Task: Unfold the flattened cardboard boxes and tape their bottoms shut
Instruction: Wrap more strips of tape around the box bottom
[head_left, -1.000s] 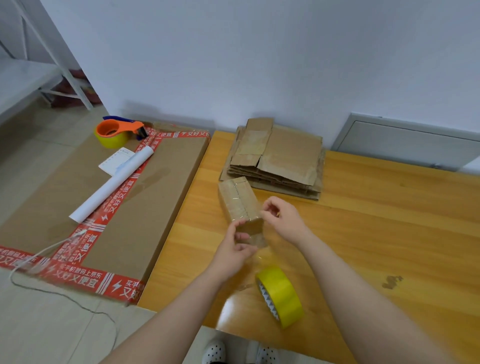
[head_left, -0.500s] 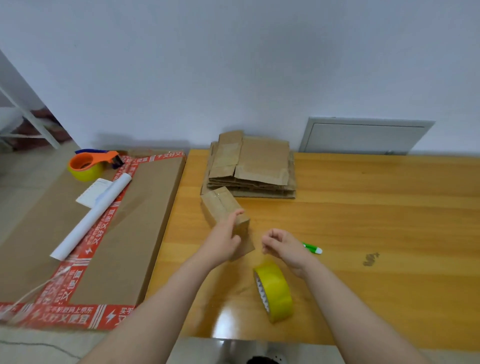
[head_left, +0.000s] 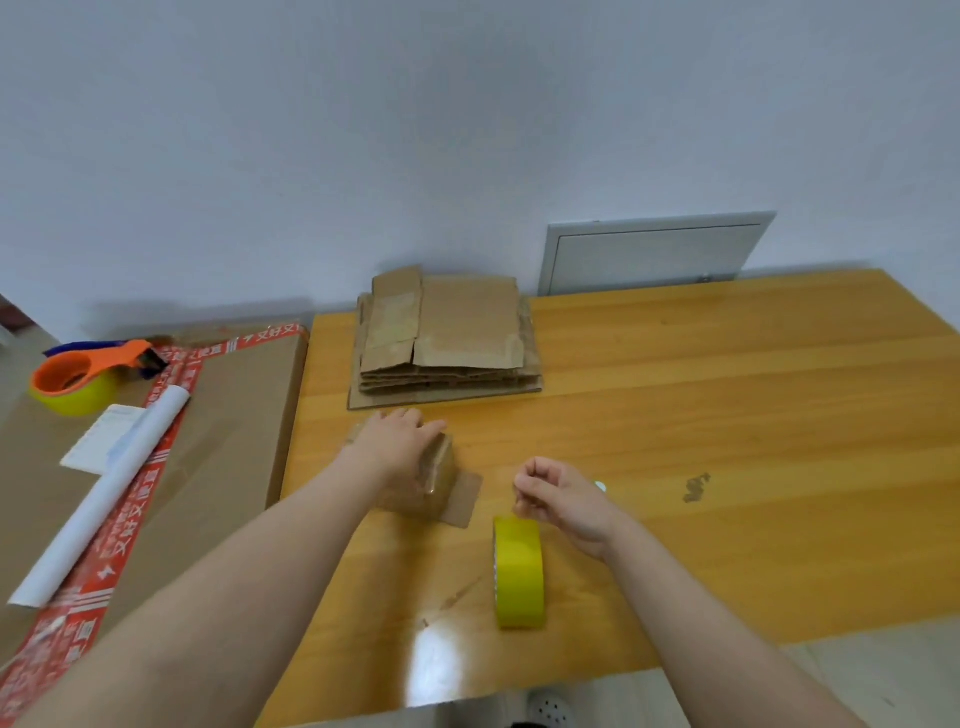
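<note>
The box (head_left: 439, 480) lies on the table (head_left: 727, 405) in front of me, mostly hidden under my left hand (head_left: 400, 441). Its long axis runs away from me and slants left at the far end; the near end, glossy with clear tape, points back toward me and a little right. One loose flap (head_left: 462, 499) lies flat on the table at that near end. My left hand rests palm down on top of the box and grasps it, fingers curled over its right edge.

Right of the box my right hand (head_left: 561, 499) hovers apart from it, loosely clenched with thumb and fingertips drawn together; I can see nothing in it. A green pen tip (head_left: 601, 487) peeks out just behind that hand. Near the box, on its near right side, the yellow tape roll (head_left: 518, 571) stands on edge.

Beyond the box, close to its far end, sits the stack of flat boxes (head_left: 447, 338) by the wall. Left of the box, past the table edge, lies a big carton (head_left: 234, 415) carrying a white paper roll (head_left: 104, 499) and an orange tape dispenser (head_left: 83, 379).
</note>
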